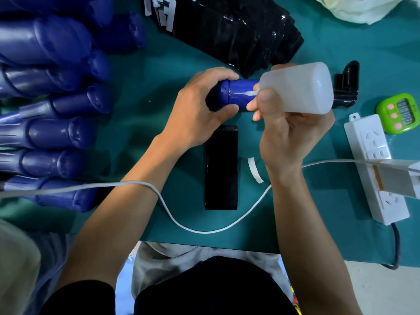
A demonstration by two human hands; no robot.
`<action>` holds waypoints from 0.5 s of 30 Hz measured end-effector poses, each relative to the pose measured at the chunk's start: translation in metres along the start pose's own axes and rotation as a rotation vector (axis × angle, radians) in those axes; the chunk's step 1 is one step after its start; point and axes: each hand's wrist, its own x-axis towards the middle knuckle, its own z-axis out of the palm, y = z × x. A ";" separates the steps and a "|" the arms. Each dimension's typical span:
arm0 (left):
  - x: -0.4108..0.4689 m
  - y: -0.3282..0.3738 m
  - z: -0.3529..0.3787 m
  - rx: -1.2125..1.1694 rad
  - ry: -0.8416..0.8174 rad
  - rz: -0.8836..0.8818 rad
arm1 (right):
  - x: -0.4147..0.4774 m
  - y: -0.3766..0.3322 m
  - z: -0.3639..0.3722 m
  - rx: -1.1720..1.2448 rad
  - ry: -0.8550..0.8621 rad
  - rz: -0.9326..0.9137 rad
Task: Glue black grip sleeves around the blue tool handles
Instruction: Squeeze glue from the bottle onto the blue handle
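My left hand (200, 105) grips the end of a blue tool handle (238, 94) lying sideways at the middle of the green table. My right hand (286, 130) holds a translucent white glue bottle (300, 87) tipped to the left, its thin nozzle touching the handle's side. A flat black grip sleeve (221, 167) lies on the table just below the handle, between my forearms. The handle's right end is hidden behind the bottle and my fingers.
Several blue handles (56, 133) are stacked along the left. A pile of black sleeves (231, 30) lies at the back. A black part (346, 87), green timer (397, 113), white power strip (377, 169), white cable (204, 230) and peeled white strip (254, 170) are nearby.
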 end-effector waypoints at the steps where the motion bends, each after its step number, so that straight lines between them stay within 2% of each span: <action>1: 0.000 0.000 0.000 0.001 -0.002 -0.001 | 0.001 -0.001 0.000 0.004 0.004 -0.007; 9: 0.001 0.002 -0.003 0.006 -0.013 0.009 | 0.006 -0.002 -0.010 0.029 0.014 -0.109; 12: 0.001 0.003 -0.003 0.031 -0.003 0.049 | 0.010 -0.008 -0.010 0.115 0.014 -0.153; 15: -0.003 0.009 -0.002 0.103 0.088 0.154 | 0.014 -0.013 -0.007 0.240 0.017 0.031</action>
